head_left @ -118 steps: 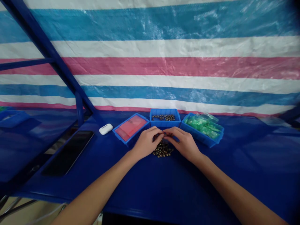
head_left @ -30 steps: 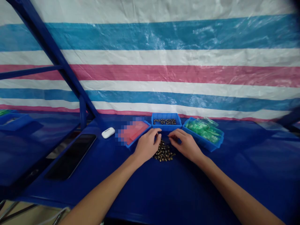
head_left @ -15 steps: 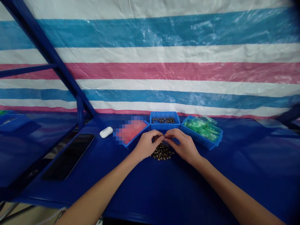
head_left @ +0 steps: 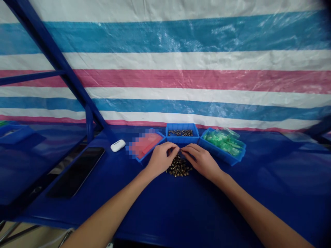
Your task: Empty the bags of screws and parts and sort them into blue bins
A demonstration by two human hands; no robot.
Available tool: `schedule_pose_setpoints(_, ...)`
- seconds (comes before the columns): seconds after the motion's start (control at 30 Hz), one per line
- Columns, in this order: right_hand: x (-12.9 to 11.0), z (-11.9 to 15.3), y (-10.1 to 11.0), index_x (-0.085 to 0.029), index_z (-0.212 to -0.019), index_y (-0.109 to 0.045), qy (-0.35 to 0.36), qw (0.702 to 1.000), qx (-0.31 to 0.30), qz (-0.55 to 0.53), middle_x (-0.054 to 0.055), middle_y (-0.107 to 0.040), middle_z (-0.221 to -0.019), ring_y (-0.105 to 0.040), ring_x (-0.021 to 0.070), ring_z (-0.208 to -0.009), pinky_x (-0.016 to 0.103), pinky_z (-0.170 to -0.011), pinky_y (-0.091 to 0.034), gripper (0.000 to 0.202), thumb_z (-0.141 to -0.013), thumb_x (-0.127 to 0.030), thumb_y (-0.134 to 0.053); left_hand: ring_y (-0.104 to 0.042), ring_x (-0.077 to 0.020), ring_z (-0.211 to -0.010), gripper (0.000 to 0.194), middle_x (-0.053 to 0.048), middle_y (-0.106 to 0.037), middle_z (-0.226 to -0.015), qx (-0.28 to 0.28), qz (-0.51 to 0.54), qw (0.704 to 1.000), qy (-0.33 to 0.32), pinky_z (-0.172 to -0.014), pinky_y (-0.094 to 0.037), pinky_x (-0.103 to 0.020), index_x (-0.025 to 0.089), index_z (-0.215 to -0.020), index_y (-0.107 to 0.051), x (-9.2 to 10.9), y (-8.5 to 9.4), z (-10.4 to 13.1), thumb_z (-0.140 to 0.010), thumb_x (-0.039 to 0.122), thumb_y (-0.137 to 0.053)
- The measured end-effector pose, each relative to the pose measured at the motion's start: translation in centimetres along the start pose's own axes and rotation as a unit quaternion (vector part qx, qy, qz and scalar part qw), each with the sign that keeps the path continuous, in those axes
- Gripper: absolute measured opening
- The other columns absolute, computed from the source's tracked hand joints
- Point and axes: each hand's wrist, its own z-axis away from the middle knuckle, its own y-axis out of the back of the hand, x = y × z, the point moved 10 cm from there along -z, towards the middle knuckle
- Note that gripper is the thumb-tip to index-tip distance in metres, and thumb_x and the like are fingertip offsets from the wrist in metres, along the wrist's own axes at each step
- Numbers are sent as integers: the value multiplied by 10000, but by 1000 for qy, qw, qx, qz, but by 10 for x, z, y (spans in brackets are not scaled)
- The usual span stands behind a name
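Head view: a black phone point(head_left: 76, 172) lies left of a white case point(head_left: 118, 145), then a blue bin of red pieces point(head_left: 147, 157). The left hand point(head_left: 161, 156) has thumb and fingers nearly closed; its grip on anything is unclear. Below the fingertips sits a pile of brass-coloured parts point(head_left: 179, 167), with a bin of similar parts point(head_left: 182, 140) behind. The right hand point(head_left: 203, 159) is similarly pinched, its hold too small to tell, near a bin of green packets point(head_left: 219, 153).

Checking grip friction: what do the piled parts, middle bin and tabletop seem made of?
Piled parts: probably metal, shiny; brassy color, bright glints. Middle bin: likely molded plastic, semi-gloss; evenly blue, thin walls. Tabletop: smooth, glossy blue with soft reflections; painted metal or coated board, can't tell.
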Motion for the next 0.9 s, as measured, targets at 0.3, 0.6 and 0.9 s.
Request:
schedule_pose_setpoints(0.3, 35, -14, 34, -169, -985, -633, -140, 959, 105, 223, 70, -649, -883, -619, 212, -796, 300, -636, -471, 248, -934, -390, -530, -491, -91, -518, 273, 26, -615, -686, 47, 0, 998, 34, -524, -345, -217, 185, -1029, -635, 0, 14, 2, -984, 304, -394)
schedule_pose_setpoints(0.6, 4, -1, -27, -261, -1177, -630, 11, 990, -130, 58, 56, -602, -994, -575, 188, -938, 313, -820, -495, 295, -967, -179, -439, -514, -111, -536, 212, 4, -640, -711, 36, -95, 995, 22, -530, -333, -230, 201, -1005, -630, -9, 4, 4, -963, 263, -431)
schedule_pose_setpoints(0.9, 23, -3, -16, -183, -954, -653, -66, 994, -82, -17, 62, -652, -931, -612, 206, -884, 356, -812, -496, 123, -922, -177, -534, -521, -115, -543, 213, 6, -631, -701, 36, -98, 994, 18, -531, -346, -231, 201, -1010, -631, -7, 5, 4, -962, 264, -433)
